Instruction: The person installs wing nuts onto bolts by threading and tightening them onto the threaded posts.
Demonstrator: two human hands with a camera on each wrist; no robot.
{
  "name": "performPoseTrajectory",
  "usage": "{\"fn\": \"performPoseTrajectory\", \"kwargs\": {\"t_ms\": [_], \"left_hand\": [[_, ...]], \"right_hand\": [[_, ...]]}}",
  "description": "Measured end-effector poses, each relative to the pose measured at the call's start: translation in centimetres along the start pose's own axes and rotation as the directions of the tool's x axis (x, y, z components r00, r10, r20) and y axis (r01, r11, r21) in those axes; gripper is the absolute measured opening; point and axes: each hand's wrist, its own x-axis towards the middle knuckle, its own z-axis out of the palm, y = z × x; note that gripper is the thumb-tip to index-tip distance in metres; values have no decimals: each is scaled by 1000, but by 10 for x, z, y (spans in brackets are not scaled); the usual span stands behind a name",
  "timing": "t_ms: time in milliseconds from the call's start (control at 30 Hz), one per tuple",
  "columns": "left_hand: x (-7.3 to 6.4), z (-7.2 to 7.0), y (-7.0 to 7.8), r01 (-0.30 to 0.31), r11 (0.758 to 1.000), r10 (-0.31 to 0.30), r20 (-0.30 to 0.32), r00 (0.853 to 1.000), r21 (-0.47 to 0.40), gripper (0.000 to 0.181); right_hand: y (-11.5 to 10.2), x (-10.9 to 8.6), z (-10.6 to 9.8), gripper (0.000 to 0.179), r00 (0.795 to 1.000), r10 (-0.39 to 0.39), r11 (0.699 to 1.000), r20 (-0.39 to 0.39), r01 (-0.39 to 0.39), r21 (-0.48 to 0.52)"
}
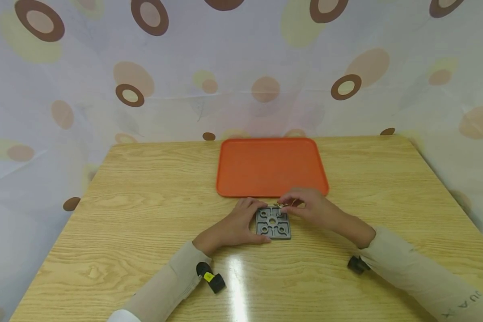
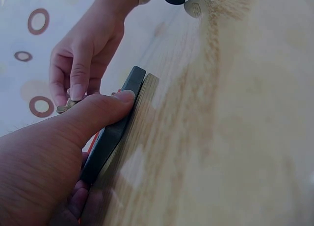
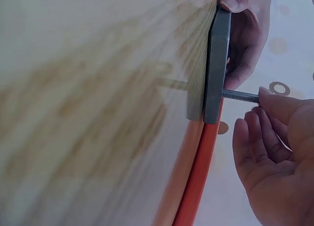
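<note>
While the left hand (image 1: 237, 226) has its grip clamped on opposite edges of the gray metal plate (image 1: 272, 227) on the tabletop (image 1: 145, 214), seemingly to steady it, the right hand (image 1: 311, 208) pinches a brass-coloured piece (image 2: 66, 107) by the threaded bolt (image 3: 240, 95) at the plate's far right corner.

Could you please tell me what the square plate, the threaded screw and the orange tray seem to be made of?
Square plate: probably cast metal, dull grey, judging by its raised ribs.
Threaded screw: likely metal, perhaps steel, from its silvery-grey ridges.
Orange tray: probably smooth moulded plastic, given its even colour.
</note>
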Motion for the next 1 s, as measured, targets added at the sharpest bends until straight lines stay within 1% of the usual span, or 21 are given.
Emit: {"fn": "performPoseTrajectory", "kwargs": {"t_ms": [100, 233, 433, 667, 867, 1000], "left_hand": [[0, 0, 0, 4, 1000, -3, 1, 1000, -3, 87], [-1, 0, 0, 3, 1000, -3, -2, 1000, -8, 87], [0, 1, -1, 1, 1000, -1, -6, 1000, -8, 87], [1, 2, -3, -5, 1000, 5, -10, 1000, -21, 88], [0, 2, -3, 1, 1000, -1, -4, 1000, -20, 88], [0, 1, -2, 5, 1000, -5, -1, 1000, -20, 88]], "right_hand": [[-2, -1, 1, 18, 1000, 18, 1000, 3, -18, -7], [-4, -2, 2, 16, 997, 75, 997, 3, -75, -20], [-8, -4, 8, 13, 989, 141, 989, -36, -142, -37], [-15, -4, 12, 11, 979, 185, 980, -81, -190, -54], [-19, -4, 15, 11, 969, 226, 971, -100, -233, -58], [-20, -4, 15, 12, 966, 238, 968, -105, -244, -54]]}}
